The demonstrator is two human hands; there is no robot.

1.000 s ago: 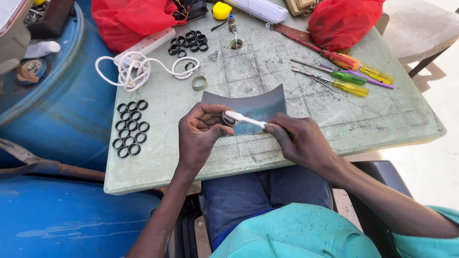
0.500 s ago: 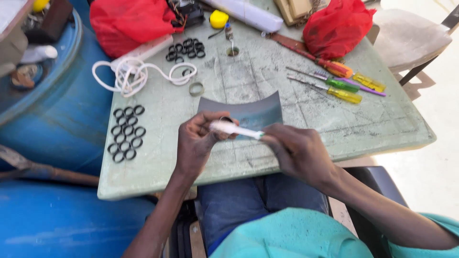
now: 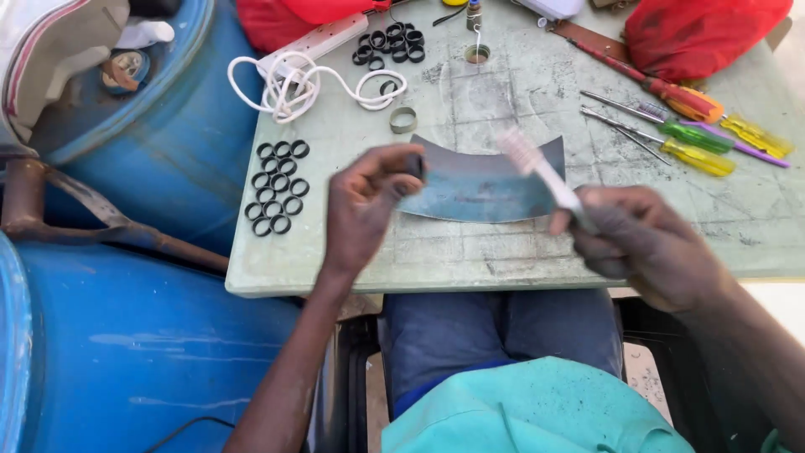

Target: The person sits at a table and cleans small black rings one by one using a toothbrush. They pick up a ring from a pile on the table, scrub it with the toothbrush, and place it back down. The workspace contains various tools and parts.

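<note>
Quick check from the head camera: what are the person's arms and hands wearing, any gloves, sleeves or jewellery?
Both hands are bare: no gloves on the left hand or the right hand. No rings, watch or bracelets show. Both forearms are uncovered as far as the picture reaches, so no sleeve cuffs are visible. A teal shirt and blue trousers show below.

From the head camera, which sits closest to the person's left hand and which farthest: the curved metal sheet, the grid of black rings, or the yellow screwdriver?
Measured from the left hand:
1. Curved metal sheet, just right of the fingers.
2. Grid of black rings, on the table to its left.
3. Yellow screwdriver, far right, beyond the right hand.
</note>
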